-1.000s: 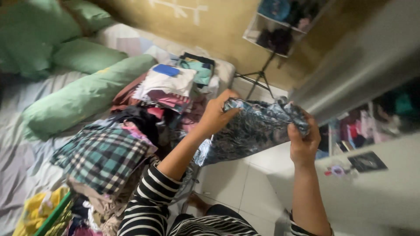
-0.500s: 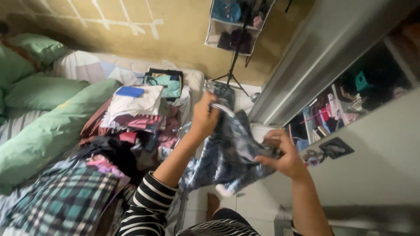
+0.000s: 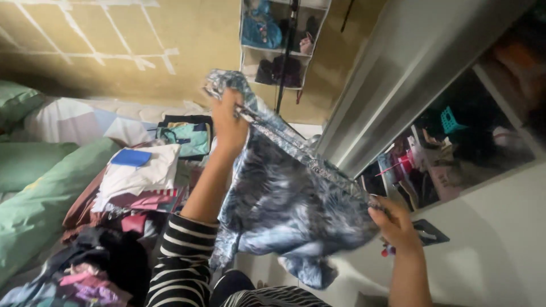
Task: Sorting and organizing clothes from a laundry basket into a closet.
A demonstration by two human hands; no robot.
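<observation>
Garment (image 3: pixel 284 193) first: it's a blue-grey mottled piece of cloth, held up in the air and stretched out between both hands, right in the middle of the head view. It hangs down over the floor between the bed (image 3: pixel 62 122) and the wardrobe (image 3: pixel 500 227), with a loose bit dangling at the bottom.

Left hand (image 3: pixel 227 122) is raised high and clenched on the top corner of the garment, fabric bunched up above the fist. That arm has a black-and-white striped sleeve (image 3: pixel 179 261). Right hand (image 3: pixel 395 224) is lower and off to the side, fingers pinched shut on the opposite edge of the garment, so the top hem runs as a taut diagonal line from one hand to the other.

Stuff around it, same view: the bed is covered in clothes. There's a folded white piece (image 3: pixel 139 173) with a blue patch on it sitting on a stack, a teal and dark folded pile (image 3: pixel 187 136) behind that near the wall, and a dark messy heap (image 3: pixel 96 261) closer to the camera. Green pillows (image 3: pixel 34 193) lie along the far side of the bed.

Hanging organiser (image 3: pixel 278 40) with cloth shelves is against the yellow wall (image 3: pixel 114 45), behind the raised hand. The wardrobe is open, with jumbled clothes (image 3: pixel 449 142) on its shelves, a bit blurry.
</observation>
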